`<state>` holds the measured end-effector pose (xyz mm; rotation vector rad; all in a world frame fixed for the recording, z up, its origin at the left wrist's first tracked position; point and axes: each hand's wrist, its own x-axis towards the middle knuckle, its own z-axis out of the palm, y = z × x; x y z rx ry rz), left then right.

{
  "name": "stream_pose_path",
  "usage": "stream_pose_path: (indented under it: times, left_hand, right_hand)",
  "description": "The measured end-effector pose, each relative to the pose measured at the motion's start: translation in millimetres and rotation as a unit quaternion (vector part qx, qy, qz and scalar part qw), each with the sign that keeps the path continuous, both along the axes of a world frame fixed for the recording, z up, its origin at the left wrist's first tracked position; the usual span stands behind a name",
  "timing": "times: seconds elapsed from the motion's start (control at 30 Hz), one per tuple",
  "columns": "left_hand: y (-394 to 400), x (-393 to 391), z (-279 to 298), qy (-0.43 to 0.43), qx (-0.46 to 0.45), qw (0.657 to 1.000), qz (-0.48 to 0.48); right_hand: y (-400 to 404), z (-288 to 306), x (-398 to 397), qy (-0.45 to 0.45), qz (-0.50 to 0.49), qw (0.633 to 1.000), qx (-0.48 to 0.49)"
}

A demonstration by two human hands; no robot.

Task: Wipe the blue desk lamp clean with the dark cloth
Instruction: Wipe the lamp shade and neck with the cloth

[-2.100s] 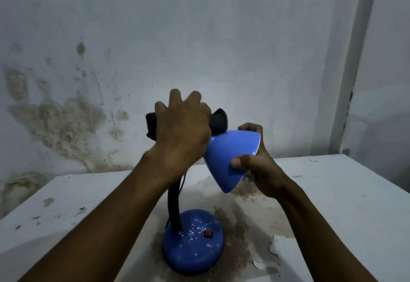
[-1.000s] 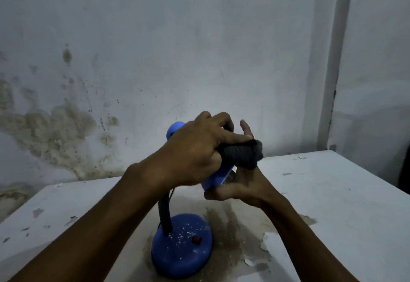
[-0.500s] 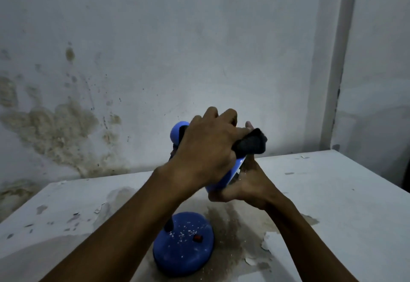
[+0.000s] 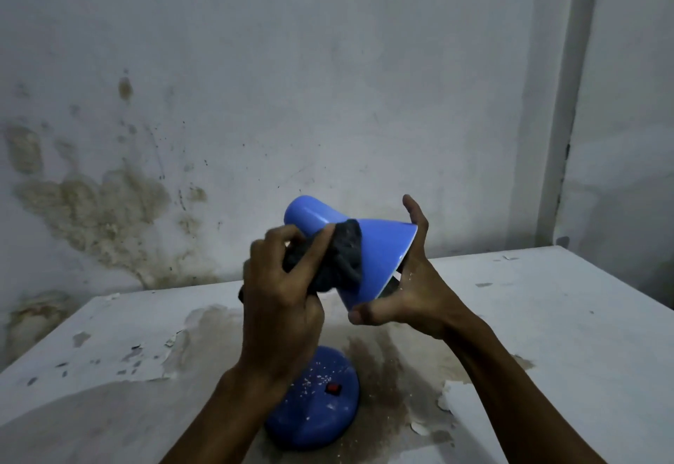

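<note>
1. Glossy blue on the lamp shade; same blue on the lamp base, speckled with white flecks.
2. Small red switch on that base.
3. Dark charcoal cloth.
4. White tabletop, blotched brown.
5. Pale grey wall, mottled with tan stains.

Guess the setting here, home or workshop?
Probably a bare, run-down room in a home, not a workshop, though I can't be sure. The wall has damp stains, the white table has peeling paint, and the only item is a desk lamp.
</note>
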<state>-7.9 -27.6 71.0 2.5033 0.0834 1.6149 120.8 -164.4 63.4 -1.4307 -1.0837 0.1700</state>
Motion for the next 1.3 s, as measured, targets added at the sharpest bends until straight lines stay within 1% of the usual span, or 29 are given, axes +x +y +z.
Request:
stream_pose_path:
  times: [0.07, 0.13, 0.17, 0.23, 0.3, 0.37, 0.43, 0.5, 0.57, 0.67, 0.73, 0.8, 0.83, 0.9, 0.97, 1.07, 1.17, 1.2, 1.23, 1.3]
  left_hand:
    - [-1.9, 8.3, 11.8, -0.031, -0.038, 0.996, 0.07]
    - [-9.0, 16.3, 17.6, -0.034, -0.068, 0.994, 0.074]
    - [-14.0, 18.2, 16.2, -0.027, -0.082, 0.995, 0.046]
    - [-23.7, 15.0, 6.1, -0.005, -0.1, 0.994, -0.044]
    - [-27.3, 7.6, -6.7, 0.01, -0.111, 0.986, -0.12]
    - [-23.0, 6.6, -18.6, 0.008, -0.133, 0.98, -0.15]
    - [-23.5, 7.9, -27.0, -0.004, -0.164, 0.976, -0.142]
    - [-33.3, 7.4, -31.3, -0.027, -0.192, 0.973, -0.125]
    - [-49.4, 4.7, -34.2, -0.055, -0.211, 0.968, -0.122]
    - [-70.1, 1.7, -52.9, -0.093, -0.213, 0.967, -0.101]
    - [-78.3, 0.1, -67.0, -0.098, -0.26, 0.955, -0.103]
    - [-83.5, -3.5, -65.9, -0.1, -0.346, 0.926, -0.117]
    - [-83.6, -3.6, -62.4, -0.096, -0.402, 0.901, -0.131]
    - [-76.9, 1.0, -53.1, -0.069, -0.525, 0.831, -0.171]
    - [-63.0, 8.1, -44.4, -0.03, -0.62, 0.766, -0.168]
    - [-43.8, 19.2, -28.1, 0.036, -0.706, 0.684, -0.18]
    - [-32.6, 29.6, -12.1, 0.058, -0.766, 0.594, -0.238]
    - [-29.9, 33.4, -10.3, 0.059, -0.776, 0.574, -0.254]
    - [-29.4, 36.6, -9.2, 0.065, -0.778, 0.569, -0.259]
    - [-30.0, 39.1, -14.8, 0.075, -0.775, 0.574, -0.252]
  right_hand:
    - [1.1, 2.1, -1.0, -0.003, -0.006, 1.0, -0.008]
    - [2.8, 2.8, -0.4, 0.014, -0.013, 1.0, -0.012]
    - [2.8, 3.0, -0.4, 0.021, -0.012, 1.0, -0.013]
    - [0.7, 3.5, 0.8, 0.028, 0.004, 0.999, -0.024]
    - [-2.5, 3.5, 3.1, 0.037, 0.027, 0.999, -0.03]
    - [-4.5, 4.3, 4.9, 0.07, 0.046, 0.996, -0.019]
    - [-3.8, 7.0, 2.6, 0.114, 0.065, 0.991, -0.002]
    - [-1.7, 8.8, 1.3, 0.137, 0.074, 0.988, 0.011]
    - [-2.5, 8.7, 0.1, 0.15, 0.073, 0.986, 0.02]
    - [-3.6, 6.0, -0.7, 0.157, 0.065, 0.985, 0.037]
    - [-2.1, 5.4, 0.5, 0.169, 0.06, 0.983, 0.045]
    - [0.8, 5.3, 2.0, 0.167, 0.05, 0.983, 0.049]
    - [2.1, 5.1, 2.5, 0.164, 0.046, 0.984, 0.051]
    - [3.4, 3.9, 2.2, 0.158, 0.04, 0.985, 0.052]
    - [3.4, 3.4, 0.8, 0.156, 0.039, 0.985, 0.057]
    - [3.2, 3.8, -1.7, 0.153, 0.041, 0.985, 0.069]
    - [3.6, 3.4, -3.7, 0.143, 0.037, 0.987, 0.065]
    - [3.6, 3.7, -4.2, 0.141, 0.034, 0.987, 0.064]
    - [3.2, 4.4, -3.9, 0.138, 0.028, 0.988, 0.063]
    - [2.0, 5.3, -2.8, 0.138, 0.019, 0.988, 0.061]
